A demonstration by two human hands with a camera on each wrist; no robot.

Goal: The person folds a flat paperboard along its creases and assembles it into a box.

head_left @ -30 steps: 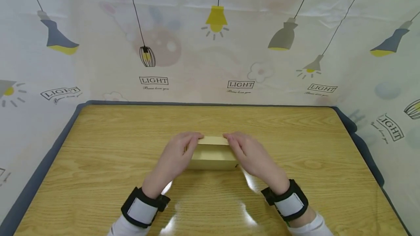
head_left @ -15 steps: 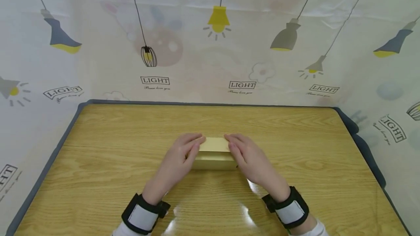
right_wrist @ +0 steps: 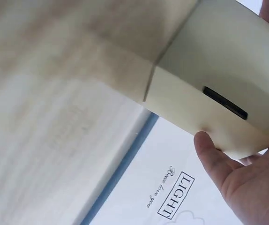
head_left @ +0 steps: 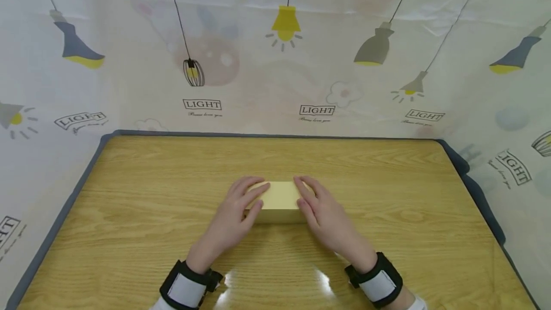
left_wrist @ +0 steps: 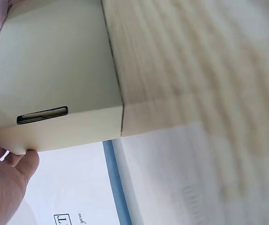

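Note:
A pale yellow cardboard box point(head_left: 280, 216) sits on the wooden table with its lid point(head_left: 281, 195) down flat. My left hand point(head_left: 232, 214) lies over the lid's left end, its fingers extended and the thumb at the front edge. Over the right end, my right hand point(head_left: 329, 219) rests in the same way, fingers spread toward the back. In the left wrist view, a narrow slot point(left_wrist: 41, 115) shows along an edge of the box; the right wrist view has a matching dark slot point(right_wrist: 225, 102). Whatever is inside the box is hidden.
The wooden table point(head_left: 150, 176) reaches all around the box. Behind it and along both sides stands a pale cloth backdrop point(head_left: 267, 85) printed with lamps, and a grey-blue border point(head_left: 275, 135) runs along the table's back edge.
The lid has swung down from raised to flat, covering the box's front opening. Both hands have followed it, their fingers going from pinching its edge to lying extended over it.

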